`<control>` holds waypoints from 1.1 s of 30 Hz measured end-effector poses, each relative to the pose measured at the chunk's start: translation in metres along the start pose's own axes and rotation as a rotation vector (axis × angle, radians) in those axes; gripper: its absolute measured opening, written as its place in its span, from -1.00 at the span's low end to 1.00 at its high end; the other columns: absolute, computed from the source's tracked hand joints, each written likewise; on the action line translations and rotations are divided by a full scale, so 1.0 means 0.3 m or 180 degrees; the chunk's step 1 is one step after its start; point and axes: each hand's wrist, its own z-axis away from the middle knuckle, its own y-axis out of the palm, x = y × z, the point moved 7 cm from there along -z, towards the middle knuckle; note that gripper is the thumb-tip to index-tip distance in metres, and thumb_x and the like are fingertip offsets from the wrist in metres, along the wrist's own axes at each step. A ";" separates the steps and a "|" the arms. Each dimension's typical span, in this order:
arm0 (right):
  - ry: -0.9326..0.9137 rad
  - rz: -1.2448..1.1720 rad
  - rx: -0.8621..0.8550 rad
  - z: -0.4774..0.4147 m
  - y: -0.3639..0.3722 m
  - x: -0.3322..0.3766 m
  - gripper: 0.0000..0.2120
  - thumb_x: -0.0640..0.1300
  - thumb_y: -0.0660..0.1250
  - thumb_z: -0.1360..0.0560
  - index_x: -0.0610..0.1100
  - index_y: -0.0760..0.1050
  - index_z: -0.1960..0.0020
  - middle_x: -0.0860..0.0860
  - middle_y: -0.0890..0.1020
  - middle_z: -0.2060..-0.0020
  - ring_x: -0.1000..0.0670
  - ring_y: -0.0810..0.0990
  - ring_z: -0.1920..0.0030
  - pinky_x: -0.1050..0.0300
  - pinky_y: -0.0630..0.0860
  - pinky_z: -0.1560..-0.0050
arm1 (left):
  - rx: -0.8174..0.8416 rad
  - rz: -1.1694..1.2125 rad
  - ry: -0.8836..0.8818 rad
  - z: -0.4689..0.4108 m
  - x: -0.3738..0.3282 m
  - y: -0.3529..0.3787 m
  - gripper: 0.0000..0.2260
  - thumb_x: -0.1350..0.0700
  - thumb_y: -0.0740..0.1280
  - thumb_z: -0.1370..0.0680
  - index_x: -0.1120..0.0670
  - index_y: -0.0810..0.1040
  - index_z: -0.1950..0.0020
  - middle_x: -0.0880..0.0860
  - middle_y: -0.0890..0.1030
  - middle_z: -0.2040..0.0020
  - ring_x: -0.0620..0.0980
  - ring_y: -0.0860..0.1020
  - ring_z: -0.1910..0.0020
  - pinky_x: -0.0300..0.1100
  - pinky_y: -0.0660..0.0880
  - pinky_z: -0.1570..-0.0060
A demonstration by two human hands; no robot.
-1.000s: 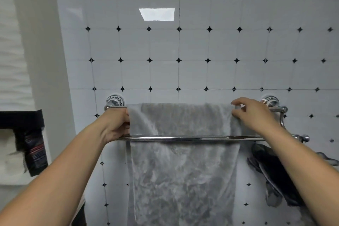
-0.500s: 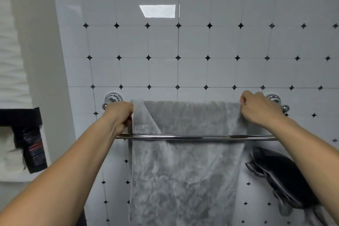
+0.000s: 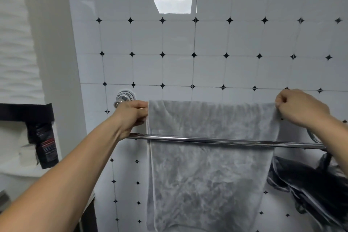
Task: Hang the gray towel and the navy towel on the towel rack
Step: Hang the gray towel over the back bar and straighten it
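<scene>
The gray towel [image 3: 211, 171] hangs flat over the back bar of the chrome towel rack [image 3: 207, 139] on the tiled wall. My left hand [image 3: 130, 114] pinches the towel's top left corner beside the rack's round wall mount [image 3: 125, 97]. At the top right corner, my right hand [image 3: 299, 107] grips the towel's edge. The front bar crosses in front of the hanging towel. A dark, navy-looking towel [image 3: 310, 184] lies bunched at the lower right, below the rack's right end.
White wall tiles with small black diamonds fill the background. A white wall corner stands at the left, with a black shelf edge [image 3: 26, 112] and a dark packet [image 3: 46, 145] hanging under it.
Both hands have moved apart along the top edge, spreading the gray towel wider and flatter on the back bar. The view has shifted up and to the left.
</scene>
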 end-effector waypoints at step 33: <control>0.0597 -0.0992 0.1332 0.123 0.173 -0.079 -0.52 0.04 0.65 -0.15 -0.26 0.46 0.31 -0.14 0.51 0.37 -0.11 0.46 0.31 0.09 0.28 0.27 | -0.0739 0.0155 0.0005 -0.051 0.000 -0.060 -0.86 0.21 0.51 -0.41 0.19 0.57 0.20 -0.02 0.65 0.48 -0.07 0.64 0.45 -0.17 0.64 0.32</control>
